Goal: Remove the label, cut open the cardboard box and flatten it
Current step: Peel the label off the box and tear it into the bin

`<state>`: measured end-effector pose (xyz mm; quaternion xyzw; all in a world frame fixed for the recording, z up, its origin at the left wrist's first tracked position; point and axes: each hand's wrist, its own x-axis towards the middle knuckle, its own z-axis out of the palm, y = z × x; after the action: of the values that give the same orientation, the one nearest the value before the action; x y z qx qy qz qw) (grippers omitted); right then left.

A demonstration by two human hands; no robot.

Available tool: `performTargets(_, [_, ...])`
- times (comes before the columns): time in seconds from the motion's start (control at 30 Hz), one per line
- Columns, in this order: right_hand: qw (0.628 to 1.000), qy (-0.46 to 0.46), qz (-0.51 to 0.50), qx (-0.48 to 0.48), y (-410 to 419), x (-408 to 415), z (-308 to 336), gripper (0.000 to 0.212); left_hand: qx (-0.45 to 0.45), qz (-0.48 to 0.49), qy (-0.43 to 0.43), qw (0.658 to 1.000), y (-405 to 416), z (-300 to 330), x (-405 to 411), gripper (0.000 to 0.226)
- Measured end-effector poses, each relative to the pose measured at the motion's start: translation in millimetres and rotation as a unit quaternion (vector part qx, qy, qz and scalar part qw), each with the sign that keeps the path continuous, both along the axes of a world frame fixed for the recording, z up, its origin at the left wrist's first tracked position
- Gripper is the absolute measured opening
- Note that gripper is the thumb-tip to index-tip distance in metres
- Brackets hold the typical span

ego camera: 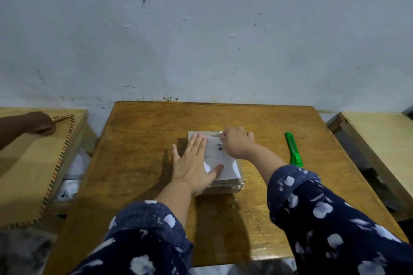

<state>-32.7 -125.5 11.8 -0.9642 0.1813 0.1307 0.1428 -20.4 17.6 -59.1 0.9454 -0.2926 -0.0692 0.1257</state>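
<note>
A small cardboard box (225, 186) wrapped in clear tape sits near the middle of the wooden table (138, 152). A white paper label (230, 167) with a barcode covers its top. My left hand (194, 163) lies flat on the box's left side, fingers spread, pressing it down. My right hand (237, 143) is curled over the label's far right corner, fingertips pinched there; whether the corner is lifted is hidden by the hand. A green utility knife (293, 149) lies on the table to the right of the box.
Another person's hand (40, 123) holds a thin stick over a lighter table (33, 158) at the left. A pale wooden table (380, 140) stands at the right. A grey wall rises just behind the table's far edge.
</note>
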Motion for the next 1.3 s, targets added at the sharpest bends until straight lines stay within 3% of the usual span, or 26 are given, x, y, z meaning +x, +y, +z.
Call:
performTargets(0.13, [0.996, 0.012, -0.051, 0.079, -5.4, 8.0, 4.7, 0.026, -0.019, -0.003, 0.008, 1.000, 1.5, -0.4, -0.4, 0.095])
performTargets(0.27, [0.960, -0.082, -0.164, 0.211, -12.0, 8.1, -2.1, 0.014, -0.034, -0.009, 0.025, 0.999, 0.6, -0.5, 1.6, 0.093])
performTargets(0.37, [0.953, -0.140, -0.156, 0.218, -11.5, 4.2, -5.6, 0.021, -0.029, -0.019, 0.048, 0.998, 1.4, 3.2, 4.6, 0.098])
performTargets(0.57, [0.982, -0.127, -0.043, 0.134, -8.4, -5.6, -16.6, 0.020, 0.016, -0.032, 0.017, 0.999, 18.9, 10.8, 0.7, 0.108])
performTargets(0.63, [0.975, -0.159, -0.062, 0.143, -8.8, -8.1, -18.3, 0.026, 0.022, -0.033, 0.024, 0.999, 23.6, 10.5, -5.7, 0.113])
performTargets(0.77, [0.958, -0.206, -0.115, 0.162, -9.7, -6.6, -15.8, 0.017, 0.051, -0.030, 0.034, 0.998, 31.9, 6.7, -13.1, 0.118])
performTargets(0.87, [0.938, -0.201, -0.156, 0.237, -8.5, -4.8, -11.1, 0.027, 0.058, -0.034, 0.030, 0.997, 34.6, 6.4, -12.6, 0.118])
performTargets(1.0, [0.906, -0.135, -0.233, 0.327, -7.0, -6.6, -4.9, 0.022, 0.055, -0.036, 0.034, 0.997, 34.9, 5.5, -12.7, 0.118])
performTargets(1.07, [0.924, -0.111, -0.212, 0.297, -4.1, -6.2, -3.6, 0.019, 0.053, -0.036, 0.038, 0.997, 35.1, 5.3, -13.3, 0.117])
performTargets(1.17, [0.979, -0.081, -0.107, 0.151, 2.1, -2.1, -2.5, 0.028, 0.047, -0.037, 0.040, 0.997, 34.6, 3.5, -13.0, 0.117])
performTargets(1.3, [0.992, -0.083, -0.086, 0.043, 8.2, 4.3, -6.4, 0.023, 0.034, -0.034, 0.051, 0.998, 34.1, 1.1, -11.9, 0.128])
